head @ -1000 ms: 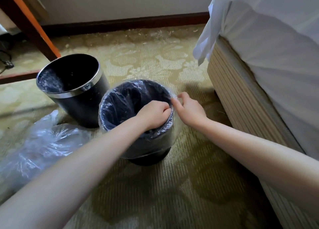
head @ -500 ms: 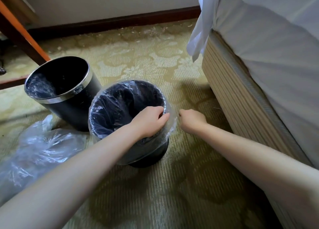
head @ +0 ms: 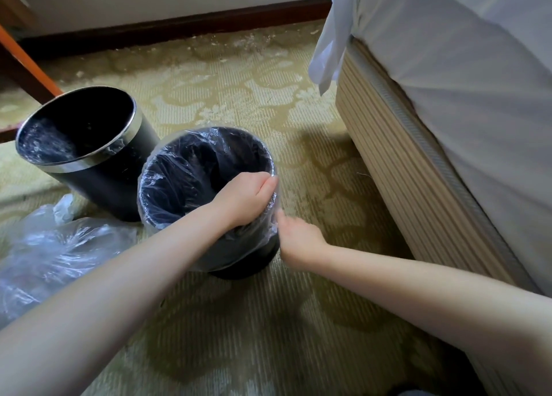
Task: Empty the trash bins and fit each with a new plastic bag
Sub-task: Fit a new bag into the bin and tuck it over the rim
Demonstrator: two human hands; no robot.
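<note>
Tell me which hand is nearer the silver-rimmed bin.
Left. The left hand holds the rim of the bagged bin beside the silver-rimmed bin; the right hand is farther off, outside the bagged bin's wall, toward the bed.

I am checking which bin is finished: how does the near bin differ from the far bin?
The near bin has clear plastic folded out over its rim; the far bin shows a bare silver band there. The left hand grips the near bin's rim; no hand touches the far bin. Both are round, black and stand on the carpet.

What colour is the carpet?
The carpet is olive-gold with a paler leafy pattern; head view.
</note>
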